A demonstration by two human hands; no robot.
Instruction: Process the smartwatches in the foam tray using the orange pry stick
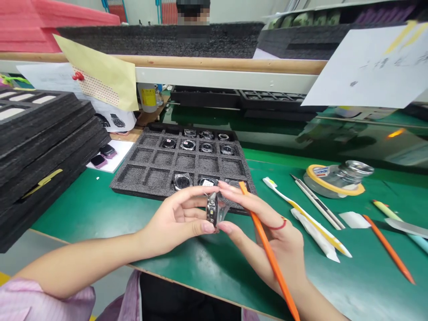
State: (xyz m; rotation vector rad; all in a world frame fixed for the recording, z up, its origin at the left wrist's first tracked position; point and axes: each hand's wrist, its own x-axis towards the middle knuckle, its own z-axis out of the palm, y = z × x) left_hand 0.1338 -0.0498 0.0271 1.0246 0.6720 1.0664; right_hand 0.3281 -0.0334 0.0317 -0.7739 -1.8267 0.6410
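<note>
- The left hand (177, 218) is pinching a watch body (211, 209) narrowly between its thumb and fingertips.
- The right hand (267, 236) is closing its thumb and forefinger narrowly on the other side of the same watch body, while its other fingers are gripping an orange stick (270, 254) that is slanting across the palm, tip upward.
- A red band (278, 226) is circling one finger of the right hand.
- The watch body is standing on its edge just in front of the near rim of a grey foam tray (115, 187), with a clear, film-like piece (223, 211) sticking out beside it.
- Round watch pieces (187, 145) are sitting in compartments of the grey foam tray, in its far rows and along its near row.
- Stacked black foam trays (43, 147) are rising to the left of the grey foam tray, and two smartwatches (107, 154) are lying on a white card (122, 154) between them.
- A white-and-yellow toothbrush (284, 198) is lying on the green mat (100, 209) to the right of the grey foam tray, its handle resting on a white wipe (314, 234).
- A slim white tool (317, 203), a roll of yellow-edged tape (321, 187), and a glass jar (354, 171) are sitting farther right.
- A second orange stick (389, 249) is lying at the far right, near a folded white cloth (354, 220).
</note>
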